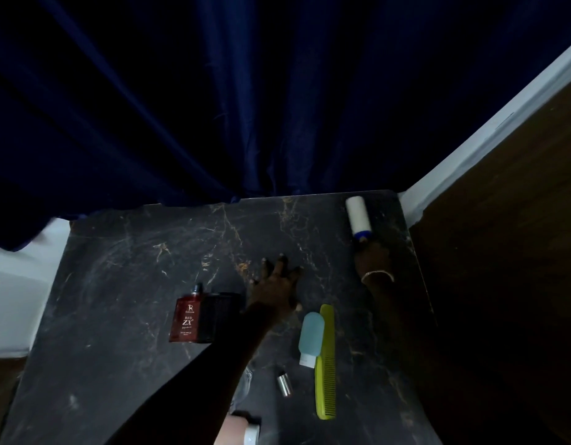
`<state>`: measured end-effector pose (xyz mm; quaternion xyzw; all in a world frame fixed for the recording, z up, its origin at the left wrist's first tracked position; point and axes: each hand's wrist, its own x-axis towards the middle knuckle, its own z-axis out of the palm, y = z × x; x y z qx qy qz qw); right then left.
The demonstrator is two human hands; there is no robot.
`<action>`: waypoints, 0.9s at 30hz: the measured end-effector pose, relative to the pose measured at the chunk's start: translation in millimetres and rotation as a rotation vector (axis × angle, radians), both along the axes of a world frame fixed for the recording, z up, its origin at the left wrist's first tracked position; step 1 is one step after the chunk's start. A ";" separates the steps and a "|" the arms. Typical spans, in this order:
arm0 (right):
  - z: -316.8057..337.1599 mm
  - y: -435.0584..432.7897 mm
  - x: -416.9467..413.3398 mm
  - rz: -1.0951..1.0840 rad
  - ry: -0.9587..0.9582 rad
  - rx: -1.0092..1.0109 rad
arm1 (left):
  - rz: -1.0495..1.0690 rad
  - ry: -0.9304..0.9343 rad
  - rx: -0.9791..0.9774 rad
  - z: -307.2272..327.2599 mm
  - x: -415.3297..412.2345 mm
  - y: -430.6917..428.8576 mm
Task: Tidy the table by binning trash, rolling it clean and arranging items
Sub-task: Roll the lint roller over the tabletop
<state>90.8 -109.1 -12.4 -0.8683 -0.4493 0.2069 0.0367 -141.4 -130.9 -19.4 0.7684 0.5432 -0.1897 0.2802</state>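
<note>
A white lint roller (358, 216) with a blue collar lies against the far right corner of the dark marble table (123, 284). My right hand (372, 255) grips its handle just below the roll. My left hand (277, 281) rests flat on the table's middle with fingers spread. A red perfume bottle (189, 317) lies left of that hand, beside a dark box (221, 313). A teal squeeze tube (311, 338) and a green comb (326, 364) lie side by side toward the front right. A small silver cap (284, 384) lies near them.
A dark blue curtain (213, 107) hangs along the table's far edge. A white wall strip and a dark wooden panel (502, 236) border the right side. A clear plastic object (244, 385) and a white item (250, 431) sit at the near edge.
</note>
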 end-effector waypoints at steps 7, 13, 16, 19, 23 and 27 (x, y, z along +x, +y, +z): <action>9.8 -13.4 -62.1 0.230 0.146 0.047 | 0.007 -0.027 0.004 -0.3 0.2 1.2; 15.9 -23.5 -61.0 0.350 0.213 0.073 | 0.326 -0.328 0.141 13.1 -0.9 20.4; 29.8 -22.7 -45.1 0.402 0.198 0.060 | 0.252 -0.349 0.177 21.9 1.7 43.0; 53.7 -14.3 -25.3 0.435 0.174 0.086 | 0.104 -0.364 0.201 36.0 19.3 63.2; 94.7 11.2 12.5 0.410 0.248 0.178 | 0.119 -0.512 0.231 55.9 57.9 83.1; 129.7 42.1 56.8 0.382 0.308 0.377 | 0.250 -0.609 0.208 58.3 104.1 98.0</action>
